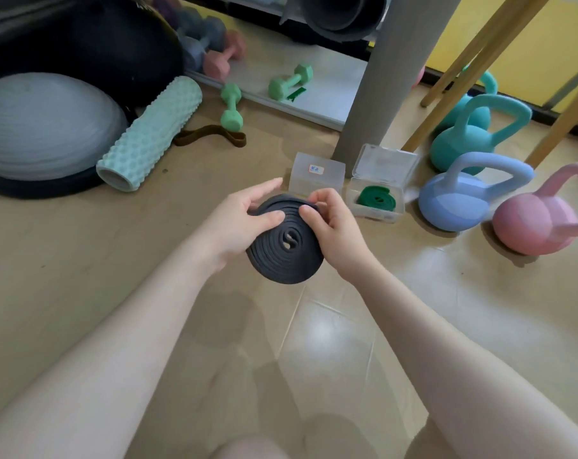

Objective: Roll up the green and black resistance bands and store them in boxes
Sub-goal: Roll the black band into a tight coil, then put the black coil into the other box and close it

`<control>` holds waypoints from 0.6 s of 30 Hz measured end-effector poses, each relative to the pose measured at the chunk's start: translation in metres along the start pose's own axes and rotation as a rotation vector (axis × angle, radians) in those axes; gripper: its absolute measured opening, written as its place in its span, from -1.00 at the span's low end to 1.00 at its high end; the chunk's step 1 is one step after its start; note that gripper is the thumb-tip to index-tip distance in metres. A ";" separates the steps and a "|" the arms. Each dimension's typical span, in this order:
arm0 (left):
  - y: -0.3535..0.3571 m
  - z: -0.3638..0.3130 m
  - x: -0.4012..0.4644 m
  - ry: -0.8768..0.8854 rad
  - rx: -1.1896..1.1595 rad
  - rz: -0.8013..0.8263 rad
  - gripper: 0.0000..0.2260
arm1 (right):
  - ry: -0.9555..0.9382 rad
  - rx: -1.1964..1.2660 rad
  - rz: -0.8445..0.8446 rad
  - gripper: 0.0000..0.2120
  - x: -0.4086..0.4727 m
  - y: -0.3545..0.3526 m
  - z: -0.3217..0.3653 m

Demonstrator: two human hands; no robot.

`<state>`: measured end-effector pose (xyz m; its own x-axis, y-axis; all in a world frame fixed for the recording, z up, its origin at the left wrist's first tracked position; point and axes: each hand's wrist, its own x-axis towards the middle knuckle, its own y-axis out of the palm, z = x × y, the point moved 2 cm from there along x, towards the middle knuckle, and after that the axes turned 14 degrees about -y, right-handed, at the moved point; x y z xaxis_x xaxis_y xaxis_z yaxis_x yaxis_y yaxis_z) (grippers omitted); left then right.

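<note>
Above floor: both hands (244, 223) (334, 233) pinch one black band (286, 256) | two boxes (316, 177) (378, 200), one green band (377, 197)

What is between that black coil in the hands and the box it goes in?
Nothing visible on the floor. Both hands, left hand and right hand, hold the black band just short of the labelled box. That box looks closed, so its lid is the one barrier.

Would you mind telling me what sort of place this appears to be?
Probably a home gym or exercise corner: kettlebells stand on the tiled floor, with small dumbbells, a foam roller and a balance dome nearby.
</note>
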<state>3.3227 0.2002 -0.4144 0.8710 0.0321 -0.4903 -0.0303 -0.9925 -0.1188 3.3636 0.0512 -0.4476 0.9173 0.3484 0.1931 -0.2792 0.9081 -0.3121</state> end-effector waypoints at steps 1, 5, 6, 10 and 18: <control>-0.006 0.002 0.003 -0.004 0.001 0.014 -0.53 | 0.033 -0.025 0.024 -0.93 0.005 0.005 -0.001; -0.018 0.010 0.021 -0.075 -0.109 0.046 -0.54 | 0.132 0.026 0.121 -0.96 0.031 0.016 0.001; -0.020 0.011 0.027 -0.098 -0.128 0.054 -0.54 | 0.142 0.053 0.131 -0.94 0.037 0.017 -0.001; -0.018 0.015 0.063 -0.115 -0.068 0.083 -0.50 | 0.152 0.025 0.137 -0.95 0.050 0.016 -0.030; 0.016 0.034 0.166 -0.169 -0.092 0.008 -0.75 | 0.165 -0.066 0.177 -0.91 0.104 -0.003 -0.130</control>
<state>3.4503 0.1940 -0.5276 0.7756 0.0358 -0.6302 0.0147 -0.9991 -0.0387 3.4968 0.0547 -0.5474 0.8912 0.4530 -0.0233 -0.4256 0.8171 -0.3889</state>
